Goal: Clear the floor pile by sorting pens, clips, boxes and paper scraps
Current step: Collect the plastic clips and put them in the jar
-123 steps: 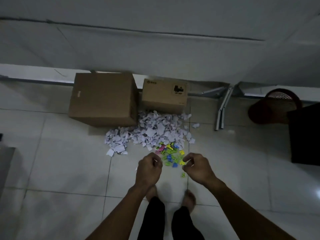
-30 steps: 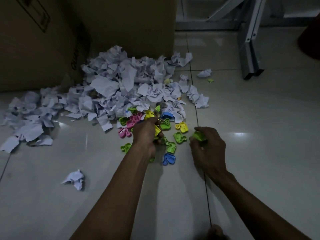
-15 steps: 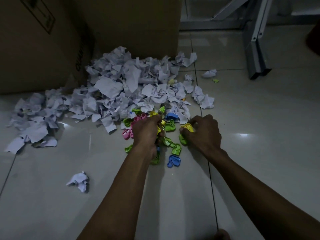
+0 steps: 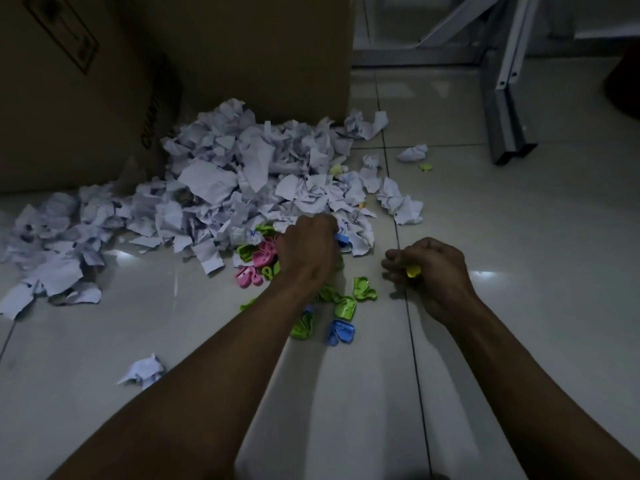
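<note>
A pile of crumpled white paper scraps lies on the tiled floor in front of two cardboard boxes. At its near edge sit several plastic clips, green, pink and blue. My left hand is closed over clips at the pile's edge, a blue one showing at its fingers. My right hand hovers to the right of the clips, closed on a yellow clip.
A large cardboard box stands at the back left and a second box behind the pile. Grey metal table legs rise at the back right. One loose scrap lies near my left forearm. A small green clip lies apart.
My right hand has pulled back to the right with a yellow clip. My left hand has moved forward to the paper's edge and closed on clips. The camera has come closer.
</note>
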